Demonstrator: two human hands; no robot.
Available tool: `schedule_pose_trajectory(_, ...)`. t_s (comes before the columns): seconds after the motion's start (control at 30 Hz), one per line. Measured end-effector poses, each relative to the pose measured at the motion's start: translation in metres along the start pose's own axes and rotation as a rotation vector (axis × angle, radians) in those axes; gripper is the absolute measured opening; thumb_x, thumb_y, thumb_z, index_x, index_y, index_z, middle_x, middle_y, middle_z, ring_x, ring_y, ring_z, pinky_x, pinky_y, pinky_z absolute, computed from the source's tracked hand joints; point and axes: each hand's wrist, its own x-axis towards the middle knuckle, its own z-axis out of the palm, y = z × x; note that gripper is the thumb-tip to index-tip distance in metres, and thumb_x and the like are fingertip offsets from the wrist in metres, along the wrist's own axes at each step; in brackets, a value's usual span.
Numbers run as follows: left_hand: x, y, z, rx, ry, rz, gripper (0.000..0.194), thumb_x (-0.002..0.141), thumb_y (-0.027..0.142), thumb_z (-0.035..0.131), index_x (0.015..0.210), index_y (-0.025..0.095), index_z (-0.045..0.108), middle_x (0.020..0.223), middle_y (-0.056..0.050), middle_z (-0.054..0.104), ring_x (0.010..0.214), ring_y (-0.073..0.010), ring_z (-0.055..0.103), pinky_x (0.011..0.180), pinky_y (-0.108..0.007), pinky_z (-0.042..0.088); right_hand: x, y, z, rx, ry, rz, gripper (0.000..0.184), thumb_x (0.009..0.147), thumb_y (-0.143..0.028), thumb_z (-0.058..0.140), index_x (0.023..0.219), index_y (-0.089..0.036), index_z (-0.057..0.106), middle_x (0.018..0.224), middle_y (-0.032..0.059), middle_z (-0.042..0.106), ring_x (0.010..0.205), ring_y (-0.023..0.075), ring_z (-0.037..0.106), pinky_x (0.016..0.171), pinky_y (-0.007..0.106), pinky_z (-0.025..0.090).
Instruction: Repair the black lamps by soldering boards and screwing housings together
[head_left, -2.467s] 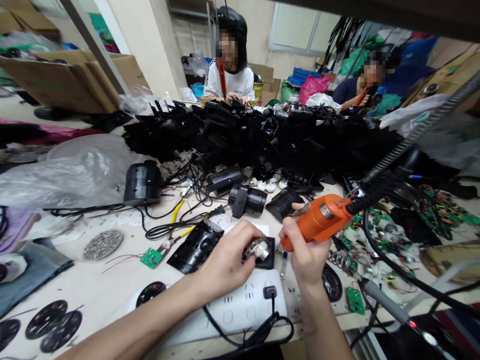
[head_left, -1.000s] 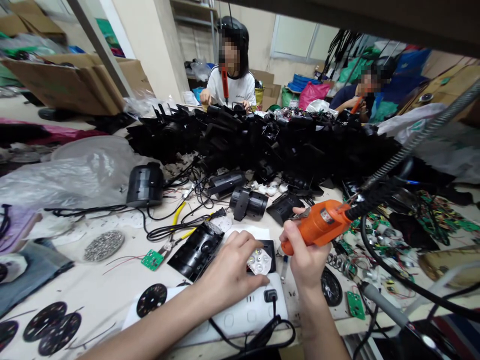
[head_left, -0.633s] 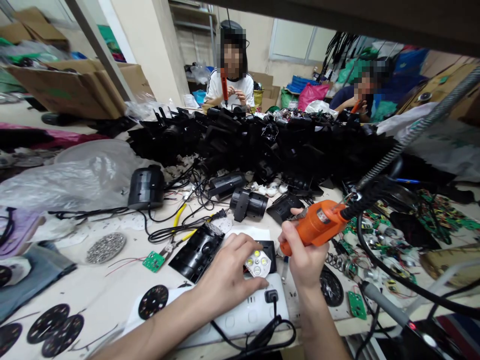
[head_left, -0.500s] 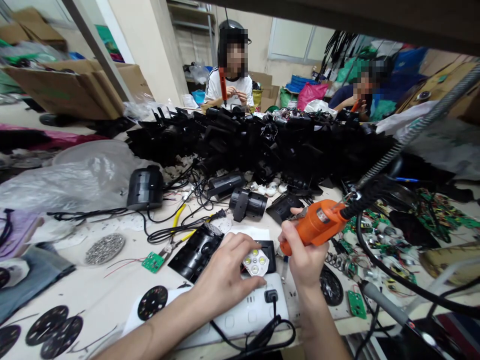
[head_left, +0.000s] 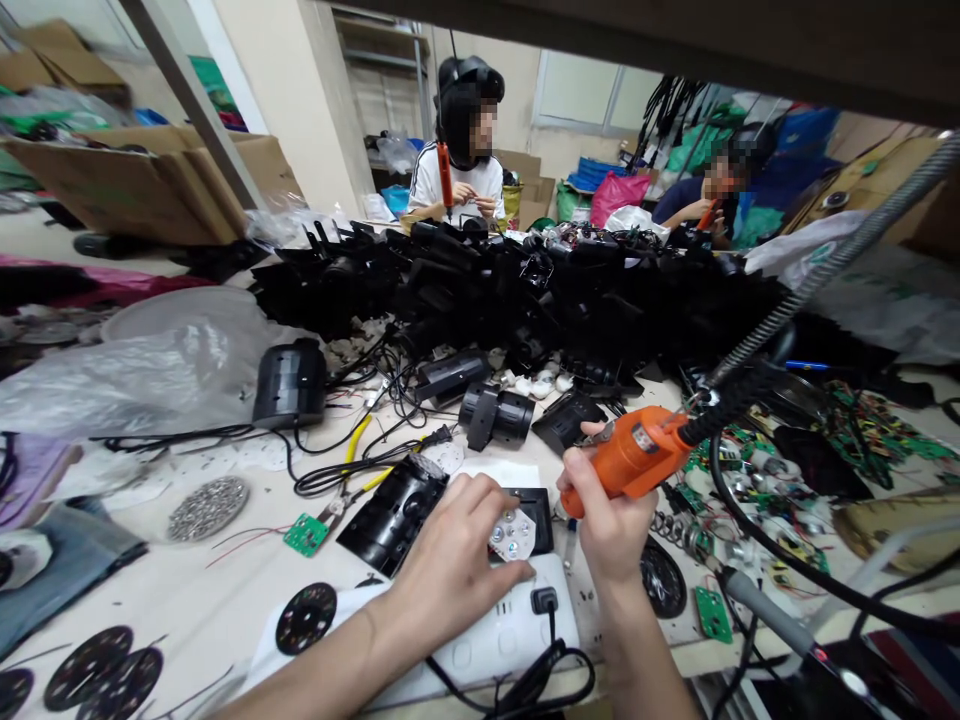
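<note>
My left hand [head_left: 461,545] is curled around a small white LED board [head_left: 514,534] with several round clear lenses, its fingers at the left and lower edges. The board sits over a black square housing part [head_left: 541,508], just behind a white power strip [head_left: 480,625]. My right hand [head_left: 611,525] grips an orange electric screwdriver [head_left: 634,455], tilted with its tip end toward the board and apart from it. A coiled metal hose and a black cable run from its back end. Left of my left hand lies an open black cylindrical lamp housing [head_left: 386,520].
Yellow-handled pliers [head_left: 358,445], a green circuit board [head_left: 306,534] and a dish of screws [head_left: 208,508] lie to the left. Black parts [head_left: 525,280] heap across the back. Circuit boards and wires [head_left: 780,480] crowd the right. Two people [head_left: 457,185] sit opposite.
The LED board has tilted slightly in my left hand; its lenses look clearer, less yellow. My right hand and screwdriver have barely moved. The person opposite has turned their head aside.
</note>
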Motion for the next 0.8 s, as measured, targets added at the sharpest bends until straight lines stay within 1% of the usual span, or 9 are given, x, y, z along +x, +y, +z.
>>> schedule_pose_trajectory(0.17, 0.0, 0.001, 0.001, 0.004, 0.001, -0.018, 0.039, 0.071, 0.031, 0.079, 0.102, 0.018, 0.059, 0.099, -0.006, 0.057, 0.094, -0.0253, 0.051, 0.079, -0.04, 0.049, -0.004, 0.0, 0.001, -0.02, -0.043, 0.024, 0.016, 0.081, -0.03, 0.071, 0.086, -0.017, 0.063, 0.064, -0.0014, 0.061, 0.05, 0.014, 0.057, 0.049, 0.027, 0.049)
schedule_pose_trajectory(0.33, -0.003, -0.001, 0.002, -0.019, 0.055, -0.013, 0.04, 0.069, 0.035, 0.081, 0.099, 0.018, 0.062, 0.095, -0.006, 0.06, 0.091, -0.0254, 0.053, 0.078, -0.04, 0.049, -0.01, 0.0, 0.003, -0.034, -0.094, 0.031, 0.016, 0.082, -0.03, 0.069, 0.092, -0.018, 0.063, 0.063, -0.002, 0.061, 0.052, 0.0147, 0.058, 0.051, 0.027, 0.049)
schedule_pose_trajectory(0.4, -0.002, -0.002, -0.002, -0.083, 0.083, -0.065, 0.041, 0.066, 0.038, 0.082, 0.098, 0.019, 0.064, 0.095, -0.006, 0.062, 0.091, -0.0261, 0.054, 0.08, -0.042, 0.049, -0.011, -0.002, 0.005, -0.021, -0.096, 0.033, 0.017, 0.083, -0.03, 0.068, 0.093, -0.018, 0.063, 0.062, -0.0028, 0.06, 0.051, 0.0142, 0.058, 0.051, 0.027, 0.049)
schedule_pose_trajectory(0.43, -0.001, -0.002, -0.005, -0.158, 0.092, -0.131, 0.044, 0.064, 0.039, 0.082, 0.099, 0.02, 0.064, 0.095, -0.006, 0.063, 0.09, -0.026, 0.055, 0.08, -0.042, 0.049, -0.011, -0.003, 0.005, -0.024, -0.088, 0.029, 0.016, 0.082, -0.03, 0.069, 0.091, -0.018, 0.062, 0.062, -0.0028, 0.06, 0.051, 0.014, 0.057, 0.05, 0.027, 0.049)
schedule_pose_trajectory(0.5, 0.003, -0.003, -0.013, -0.435, 0.083, -0.318, 0.05, 0.066, 0.042, 0.078, 0.109, 0.02, 0.062, 0.098, -0.006, 0.065, 0.088, -0.0242, 0.059, 0.08, -0.042, 0.051, -0.009, -0.005, 0.005, -0.035, -0.061, 0.018, 0.016, 0.08, -0.03, 0.07, 0.086, -0.018, 0.062, 0.062, -0.0025, 0.06, 0.051, 0.0139, 0.057, 0.05, 0.026, 0.048)
schedule_pose_trajectory(0.57, 0.007, -0.004, -0.021, -0.804, 0.046, -0.496, 0.053, 0.075, 0.044, 0.066, 0.121, 0.02, 0.056, 0.1, -0.006, 0.066, 0.082, -0.0209, 0.063, 0.078, -0.039, 0.053, -0.006, -0.006, 0.004, -0.014, -0.035, 0.022, 0.018, 0.08, -0.029, 0.07, 0.09, -0.018, 0.062, 0.061, -0.0032, 0.06, 0.05, 0.0139, 0.057, 0.05, 0.027, 0.048)
schedule_pose_trajectory(0.63, 0.011, -0.006, -0.026, -1.086, -0.007, -0.598, 0.051, 0.081, 0.04, 0.057, 0.127, 0.019, 0.051, 0.099, -0.007, 0.068, 0.078, -0.0175, 0.066, 0.079, -0.037, 0.054, -0.004, -0.007, 0.002, 0.011, -0.016, 0.029, 0.022, 0.08, -0.029, 0.07, 0.096, -0.018, 0.062, 0.059, -0.0038, 0.06, 0.049, 0.014, 0.057, 0.05, 0.027, 0.048)
schedule_pose_trajectory(0.7, 0.013, -0.006, -0.025, -1.186, -0.046, -0.647, 0.049, 0.079, 0.033, 0.058, 0.125, 0.018, 0.051, 0.098, -0.006, 0.069, 0.075, -0.0156, 0.068, 0.081, -0.035, 0.054, -0.003, -0.007, 0.001, 0.004, -0.006, 0.03, 0.022, 0.08, -0.03, 0.07, 0.096, -0.017, 0.062, 0.059, -0.0033, 0.06, 0.048, 0.0143, 0.057, 0.05, 0.027, 0.048)
schedule_pose_trajectory(0.8, 0.013, -0.005, -0.015, -1.117, -0.084, -0.671, 0.048, 0.073, 0.031, 0.066, 0.117, 0.017, 0.054, 0.094, -0.004, 0.07, 0.075, -0.0164, 0.07, 0.079, -0.033, 0.055, -0.005, -0.006, -0.001, -0.013, 0.001, 0.03, 0.023, 0.079, -0.031, 0.07, 0.095, -0.017, 0.061, 0.062, -0.0026, 0.06, 0.05, 0.0148, 0.057, 0.051, 0.029, 0.049)
